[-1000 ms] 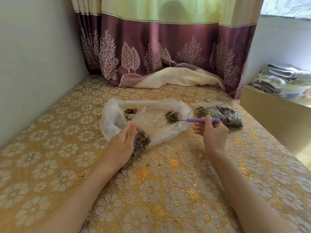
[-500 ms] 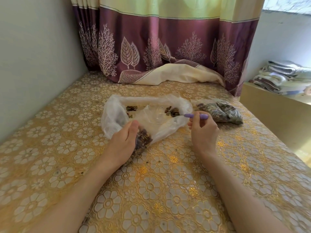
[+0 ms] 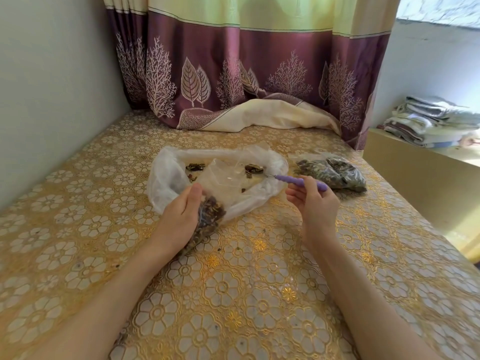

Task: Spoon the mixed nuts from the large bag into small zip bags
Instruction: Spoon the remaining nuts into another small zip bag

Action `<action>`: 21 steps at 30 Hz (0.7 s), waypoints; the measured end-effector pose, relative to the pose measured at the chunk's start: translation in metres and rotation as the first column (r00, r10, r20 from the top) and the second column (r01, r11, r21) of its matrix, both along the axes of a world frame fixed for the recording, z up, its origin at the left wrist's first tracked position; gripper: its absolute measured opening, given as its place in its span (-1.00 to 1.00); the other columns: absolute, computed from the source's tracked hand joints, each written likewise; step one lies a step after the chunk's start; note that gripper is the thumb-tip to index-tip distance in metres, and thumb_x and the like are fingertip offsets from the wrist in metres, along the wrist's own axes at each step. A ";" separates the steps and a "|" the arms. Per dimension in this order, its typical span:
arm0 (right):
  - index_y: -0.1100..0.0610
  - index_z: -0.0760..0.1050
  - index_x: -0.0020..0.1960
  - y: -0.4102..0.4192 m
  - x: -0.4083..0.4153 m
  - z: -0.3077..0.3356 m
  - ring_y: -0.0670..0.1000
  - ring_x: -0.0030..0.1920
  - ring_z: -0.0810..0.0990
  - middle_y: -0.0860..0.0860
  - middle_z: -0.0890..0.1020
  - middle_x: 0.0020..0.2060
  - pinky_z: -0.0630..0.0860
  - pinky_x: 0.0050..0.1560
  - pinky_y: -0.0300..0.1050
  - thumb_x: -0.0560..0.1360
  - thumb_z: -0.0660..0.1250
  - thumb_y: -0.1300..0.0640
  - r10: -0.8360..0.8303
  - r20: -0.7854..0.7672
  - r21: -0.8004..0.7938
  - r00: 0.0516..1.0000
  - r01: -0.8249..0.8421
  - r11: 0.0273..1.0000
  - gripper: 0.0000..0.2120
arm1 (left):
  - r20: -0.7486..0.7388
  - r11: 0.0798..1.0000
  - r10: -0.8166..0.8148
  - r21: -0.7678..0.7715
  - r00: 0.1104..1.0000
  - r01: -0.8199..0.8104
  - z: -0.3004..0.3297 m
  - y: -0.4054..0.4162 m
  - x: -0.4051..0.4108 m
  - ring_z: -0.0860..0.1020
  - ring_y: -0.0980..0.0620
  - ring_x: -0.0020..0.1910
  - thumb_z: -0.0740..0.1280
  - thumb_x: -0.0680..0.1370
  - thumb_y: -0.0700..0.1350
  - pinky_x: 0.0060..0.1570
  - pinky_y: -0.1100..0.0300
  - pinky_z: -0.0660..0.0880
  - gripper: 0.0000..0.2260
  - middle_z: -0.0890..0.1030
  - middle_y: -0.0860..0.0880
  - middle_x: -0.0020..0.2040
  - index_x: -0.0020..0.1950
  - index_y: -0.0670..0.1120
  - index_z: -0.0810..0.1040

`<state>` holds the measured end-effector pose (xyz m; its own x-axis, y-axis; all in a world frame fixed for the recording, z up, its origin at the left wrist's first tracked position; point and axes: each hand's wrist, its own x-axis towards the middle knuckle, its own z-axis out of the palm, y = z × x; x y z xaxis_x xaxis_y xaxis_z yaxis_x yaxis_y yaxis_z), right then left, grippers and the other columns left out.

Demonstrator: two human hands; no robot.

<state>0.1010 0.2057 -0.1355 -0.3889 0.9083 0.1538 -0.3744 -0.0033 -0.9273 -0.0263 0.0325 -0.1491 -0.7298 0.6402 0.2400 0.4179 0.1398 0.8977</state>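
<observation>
On the patterned table, head view, the only view:

Large bag: large bag (image 3: 179,175) lies nearly flat and spread open, mouth toward the person, so the last nuts can be reached; only small clusters of nuts (image 3: 254,168) remain inside.

Left grip: left hand (image 3: 181,216) is closed around the small zip bag (image 3: 207,219), pinching its top against the large bag's near edge, probably so the opening stays close to the source.

Small zip bag: already well filled; long axis runs from the large bag's edge back toward the person, its mouth apparently pointing away and hidden under the thumb.

Right grip: right hand (image 3: 315,203) is clamped on the spoon (image 3: 298,181) by its purple handle, fingers curled beneath.

Spoon: long axis runs roughly left-right, slightly tilted; the bowl end points left into the large bag, at or beside a nut cluster, seemingly to scoop it.

Filled bags: filled bags (image 3: 335,172) lie just right of the large bag, set apart as done.

Judgement: task looks near its end.
</observation>
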 end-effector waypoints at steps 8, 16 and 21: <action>0.27 0.57 -0.14 -0.017 0.010 0.022 -0.04 -0.43 0.56 0.02 0.62 -0.45 0.48 -0.42 -0.25 0.58 0.21 0.26 -0.009 -0.082 0.242 0.997 0.028 0.970 -0.80 | 0.045 0.999 0.041 -0.014 0.998 -0.040 0.004 0.000 0.002 0.40 0.57 -0.16 -0.09 0.46 0.27 -0.19 0.54 0.26 -0.63 0.49 0.32 -0.10 -0.07 0.21 0.47; 0.18 0.55 -0.10 -0.031 0.013 0.026 -0.03 -0.38 0.58 0.02 0.65 -0.38 0.50 -0.36 -0.23 0.53 0.20 0.27 0.178 -0.055 0.436 0.982 -0.137 0.890 -0.84 | 0.069 0.998 0.047 0.040 0.997 -0.050 0.004 0.000 0.002 0.40 0.59 -0.12 -0.07 0.46 0.23 -0.15 0.70 0.22 -0.60 0.51 0.28 -0.03 -0.02 0.15 0.51; 0.16 0.57 -0.09 -0.031 0.013 0.027 -0.01 -0.35 0.60 0.05 0.65 -0.37 0.51 -0.32 -0.19 0.49 0.19 0.28 0.240 -0.018 0.458 0.971 -0.205 0.865 -0.82 | 0.066 0.996 0.050 0.074 0.997 -0.055 0.005 0.000 0.002 0.38 0.57 -0.02 -0.06 0.47 0.24 -0.01 0.66 0.19 -0.50 0.49 0.29 0.05 0.16 0.06 0.51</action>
<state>0.1143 0.1748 -0.1088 -0.5446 0.6246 0.5597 -0.4791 0.3161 -0.8189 -0.0242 0.0324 -0.1438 -0.7770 0.5827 0.2381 0.3533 0.0907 0.9311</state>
